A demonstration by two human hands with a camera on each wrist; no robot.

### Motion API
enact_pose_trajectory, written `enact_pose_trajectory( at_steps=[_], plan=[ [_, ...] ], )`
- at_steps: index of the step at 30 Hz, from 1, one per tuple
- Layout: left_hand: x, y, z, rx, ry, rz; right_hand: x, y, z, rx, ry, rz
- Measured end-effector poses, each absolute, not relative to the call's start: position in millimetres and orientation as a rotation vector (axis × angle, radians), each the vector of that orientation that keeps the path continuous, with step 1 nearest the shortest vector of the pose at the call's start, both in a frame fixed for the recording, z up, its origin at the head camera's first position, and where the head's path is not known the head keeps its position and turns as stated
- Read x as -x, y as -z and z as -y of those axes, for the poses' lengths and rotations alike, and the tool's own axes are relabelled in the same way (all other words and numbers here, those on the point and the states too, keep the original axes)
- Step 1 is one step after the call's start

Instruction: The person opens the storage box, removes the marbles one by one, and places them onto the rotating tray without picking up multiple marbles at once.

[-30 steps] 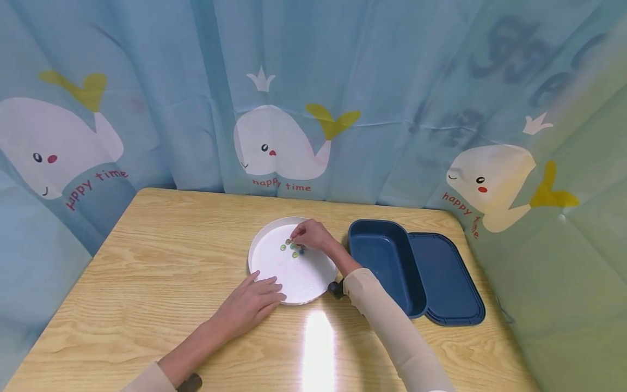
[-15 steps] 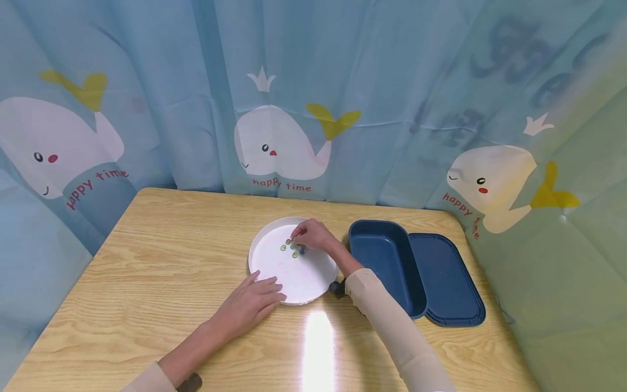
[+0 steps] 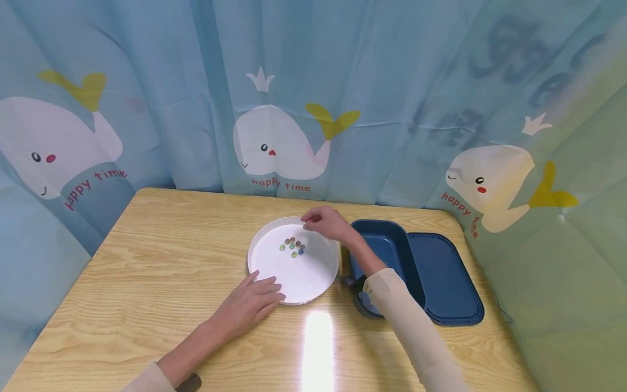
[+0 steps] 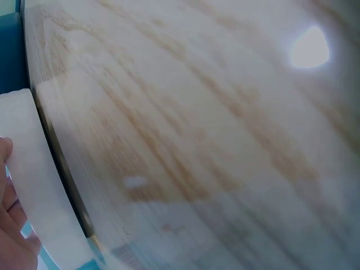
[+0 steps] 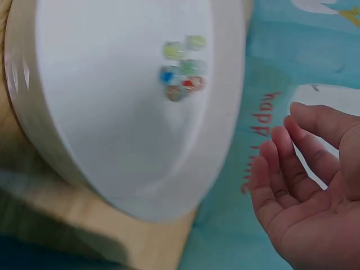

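Several small glass marbles [image 3: 292,246] lie grouped in the far half of a round white tray [image 3: 279,272]. In the right wrist view, the marbles [image 5: 183,70] show yellow, green, blue and red-brown. My left hand [image 3: 252,302] rests with spread fingers on the tray's near-left rim. My right hand [image 3: 327,222] is raised over the tray's far-right rim, beyond the marbles. Its fingers are loosely bent, thumb tip close to the index fingertip, and nothing shows between them in the right wrist view.
An open dark blue box [image 3: 387,245] stands right of the tray, partly behind my right forearm. Its blue lid [image 3: 448,277] lies beside it on the wooden table [image 3: 186,245]. A whale-print curtain [image 3: 401,81] hangs along the table's far edge and right side.
My right hand has lifted away from the marbles, moving back and to the right, so more of them show. The left hand stays on the tray's rim.
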State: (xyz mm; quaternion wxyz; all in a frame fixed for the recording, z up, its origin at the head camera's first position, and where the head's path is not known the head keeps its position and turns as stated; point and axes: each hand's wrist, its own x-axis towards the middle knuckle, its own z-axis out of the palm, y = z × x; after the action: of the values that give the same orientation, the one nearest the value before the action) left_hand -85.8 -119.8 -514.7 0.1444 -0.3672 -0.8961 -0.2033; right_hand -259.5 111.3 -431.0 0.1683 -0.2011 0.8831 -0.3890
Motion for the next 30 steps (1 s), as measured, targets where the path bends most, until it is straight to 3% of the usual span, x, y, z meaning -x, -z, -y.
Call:
enact_pose_trajectory(
  at_steps=[15,30],
  plan=[
    [85.8,513.6,119.4,1.065,0.59,2.56,230.0,402.1,-165.4,0.547,1.217,-2.465],
    [85.6,513.9,119.2,1.062,0.607,2.559,191.3,408.4,-224.5,0.49,1.238,-2.503]
  ],
)
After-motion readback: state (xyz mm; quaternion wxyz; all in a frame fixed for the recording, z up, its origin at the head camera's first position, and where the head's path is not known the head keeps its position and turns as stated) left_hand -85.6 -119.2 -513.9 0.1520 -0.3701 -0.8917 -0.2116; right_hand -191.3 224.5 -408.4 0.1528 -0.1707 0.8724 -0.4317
